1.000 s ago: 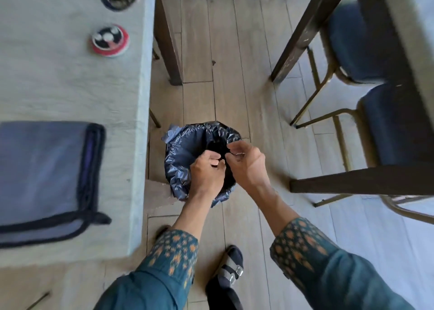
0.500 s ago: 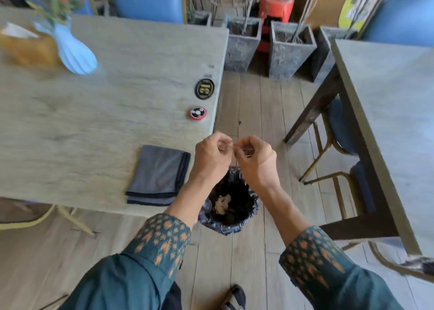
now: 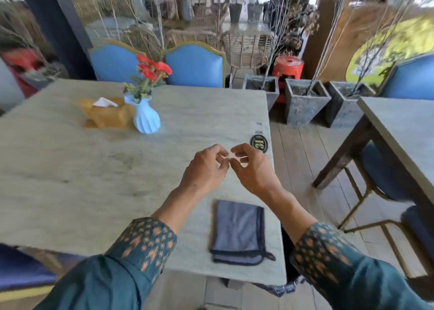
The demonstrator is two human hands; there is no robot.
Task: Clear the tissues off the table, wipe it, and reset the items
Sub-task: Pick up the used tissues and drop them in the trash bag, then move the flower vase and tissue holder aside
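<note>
Both hands raised over right part of table (image 3: 70, 169), fingertips meeting. Left hand (image 3: 204, 169) and right hand (image 3: 253, 169) curled, thumbs and forefingers pinched narrow on a small pale scrap (image 3: 231, 156) held between them; scrap too small and blurred to identify. Cloth (image 3: 237, 230), grey-blue with dark edging, folded, flat on table near front right corner, below hands, untouched. Round dark badge (image 3: 259, 142) on table at right edge, just beyond right hand. Vase (image 3: 146, 118), pale blue, ribbed, upright toward far side of table, red flowers (image 3: 152, 70) in it. Tissue box (image 3: 105, 113), tan, just left of vase, touching or nearly so; white tissue (image 3: 104, 102) sticking out of top. No loose tissues seen on tabletop. Black bag (image 3: 291, 279) partly visible on floor under front right corner. Two blue chairs (image 3: 195, 65) behind table. Second table (image 3: 404, 126) at right, well apart.
</note>
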